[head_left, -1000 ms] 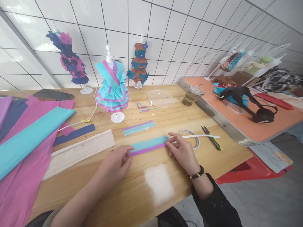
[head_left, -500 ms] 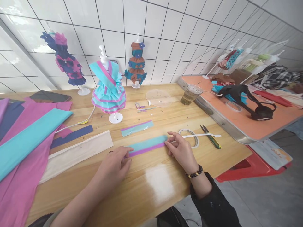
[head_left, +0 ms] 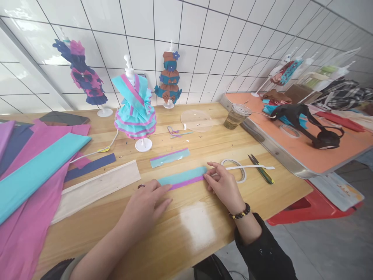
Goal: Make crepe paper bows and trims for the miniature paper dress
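A turquoise crepe paper strip [head_left: 184,177] with a purple edge lies flat on the wooden table in front of me. My left hand [head_left: 147,204] rests on its left end, fingers stretched out and covering that end. At the right end, my right hand [head_left: 221,182] pinches the strip's corner between thumb and fingertips. Just behind is a shorter turquoise strip [head_left: 169,158] with a purple edge. Beside my right hand lies a roll of white tape [head_left: 243,175] with a length of it pulled out, then a pair of thread snips [head_left: 261,170].
Small dress forms, one in a turquoise and pink paper dress [head_left: 135,112], stand along the tiled wall. Folded pink paper [head_left: 29,233], a cream strip [head_left: 101,188] and a navy strip [head_left: 90,167] lie left. A plastic cup [head_left: 236,118] stands near the orange table [head_left: 309,155].
My left hand has slid a little to the right along the strip, its fingers now lying further over the purple edge. My right hand keeps its pinch at the right end.
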Demonstrator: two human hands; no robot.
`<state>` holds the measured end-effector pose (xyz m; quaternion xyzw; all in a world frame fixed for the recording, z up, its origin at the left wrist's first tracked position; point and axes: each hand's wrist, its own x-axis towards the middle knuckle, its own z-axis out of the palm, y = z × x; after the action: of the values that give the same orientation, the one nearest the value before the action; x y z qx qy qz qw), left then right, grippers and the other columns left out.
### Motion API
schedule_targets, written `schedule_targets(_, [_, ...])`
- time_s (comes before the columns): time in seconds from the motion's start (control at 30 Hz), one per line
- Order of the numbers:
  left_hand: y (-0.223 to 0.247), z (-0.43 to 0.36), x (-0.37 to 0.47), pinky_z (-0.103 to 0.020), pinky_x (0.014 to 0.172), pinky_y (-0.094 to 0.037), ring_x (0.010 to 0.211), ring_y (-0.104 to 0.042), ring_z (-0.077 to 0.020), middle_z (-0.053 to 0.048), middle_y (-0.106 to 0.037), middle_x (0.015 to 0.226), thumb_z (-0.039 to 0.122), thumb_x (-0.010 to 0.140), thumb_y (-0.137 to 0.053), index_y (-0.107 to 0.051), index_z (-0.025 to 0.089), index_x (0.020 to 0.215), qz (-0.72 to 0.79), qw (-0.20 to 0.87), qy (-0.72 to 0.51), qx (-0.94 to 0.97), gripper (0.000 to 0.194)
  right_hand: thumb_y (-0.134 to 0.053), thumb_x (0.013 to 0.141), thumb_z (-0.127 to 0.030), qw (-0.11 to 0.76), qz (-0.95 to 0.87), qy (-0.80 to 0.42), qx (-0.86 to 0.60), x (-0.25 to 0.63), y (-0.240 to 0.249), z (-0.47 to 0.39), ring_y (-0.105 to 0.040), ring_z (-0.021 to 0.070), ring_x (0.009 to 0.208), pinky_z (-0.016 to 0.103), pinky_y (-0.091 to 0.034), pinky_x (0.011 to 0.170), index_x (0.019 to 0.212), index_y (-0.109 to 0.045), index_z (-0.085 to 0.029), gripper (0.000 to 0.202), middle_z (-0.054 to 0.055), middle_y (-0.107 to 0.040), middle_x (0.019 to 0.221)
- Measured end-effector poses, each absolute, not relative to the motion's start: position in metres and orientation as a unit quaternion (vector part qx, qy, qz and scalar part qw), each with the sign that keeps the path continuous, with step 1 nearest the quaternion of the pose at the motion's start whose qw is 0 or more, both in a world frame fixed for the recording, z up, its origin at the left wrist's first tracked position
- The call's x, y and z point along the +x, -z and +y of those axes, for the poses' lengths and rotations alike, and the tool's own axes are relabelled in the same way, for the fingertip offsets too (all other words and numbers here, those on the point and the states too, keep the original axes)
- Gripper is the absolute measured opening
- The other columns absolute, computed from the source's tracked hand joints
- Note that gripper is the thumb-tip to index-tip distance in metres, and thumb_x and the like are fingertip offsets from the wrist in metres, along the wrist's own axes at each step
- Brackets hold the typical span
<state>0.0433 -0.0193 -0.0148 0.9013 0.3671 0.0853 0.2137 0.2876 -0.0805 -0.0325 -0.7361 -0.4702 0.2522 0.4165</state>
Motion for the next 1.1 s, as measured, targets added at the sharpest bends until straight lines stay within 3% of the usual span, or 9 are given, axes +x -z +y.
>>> schedule_targets(0.27, [0.011,-0.025,0.054,-0.033,0.066,-0.042,0.076,-0.053,-0.0203,-0.006,-0.053,0.091,0.048,0.084,-0.040,-0.053,0.030,0.118,0.378,0.130,-0.023,0.916,0.041,-0.054,0.075,-0.039,0.410,-0.469,-0.252,-0.740,0.287,0.029,-0.080,-0.056,0.0103,0.043,0.022,-0.043,0.038,0.114,-0.047,-0.019,0.045,0.002,-0.060,0.077])
schedule_targets(1.1, [0.013,-0.028,0.055,-0.034,0.064,-0.043,0.076,-0.054,-0.0226,-0.008,-0.052,0.089,0.048,0.085,-0.038,-0.053,0.026,0.119,0.359,0.076,-0.012,0.930,0.043,-0.047,0.079,-0.030,0.462,-0.455,-0.230,-0.725,0.291,0.033,-0.082,-0.051,0.0071,0.041,0.022,-0.044,0.036,0.114,-0.046,-0.019,0.037,0.003,-0.052,0.086])
